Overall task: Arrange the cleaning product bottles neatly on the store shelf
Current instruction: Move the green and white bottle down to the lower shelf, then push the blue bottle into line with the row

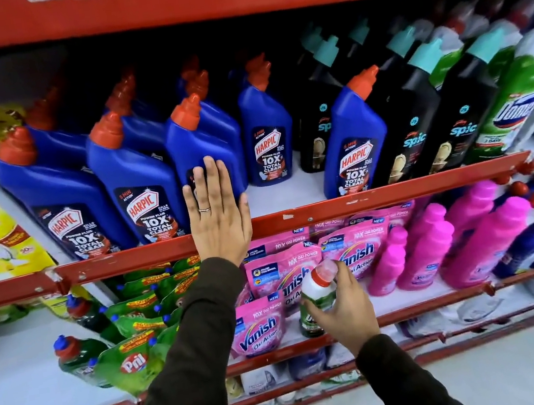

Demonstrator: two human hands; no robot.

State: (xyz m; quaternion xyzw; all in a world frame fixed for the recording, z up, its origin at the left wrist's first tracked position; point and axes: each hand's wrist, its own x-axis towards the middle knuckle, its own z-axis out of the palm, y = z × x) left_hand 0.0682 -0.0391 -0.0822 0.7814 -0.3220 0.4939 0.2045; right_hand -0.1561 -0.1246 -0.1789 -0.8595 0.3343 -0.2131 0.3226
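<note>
The blue Harpic bottle [204, 142] third from the left stands at the front of the upper shelf [378, 193], and the left hand [217, 215] lies flat against its label, fingers [212, 179] straight and together, gripping nothing — a push or a steadying touch, by the look of it. The right hand [342, 312] is lower down, its fingers curled round a small green bottle with a white neck and red cap [317, 293], held in front of the pink Vanish pouches [260, 328].

The job looks partly done. The three left Harpic bottles form a fair front row; a fourth Harpic [267, 133] sits further back, and a fifth [351, 141] stands apart among the black Spic bottles [410, 125]. The held bottle seems to match the green Domex bottle [517, 102] at the right end, so it probably has yet to be shelved.

Open room: bare white shelf between the pressed bottle and the fifth Harpic. The red front rail and the shelf overhead bound any move
</note>
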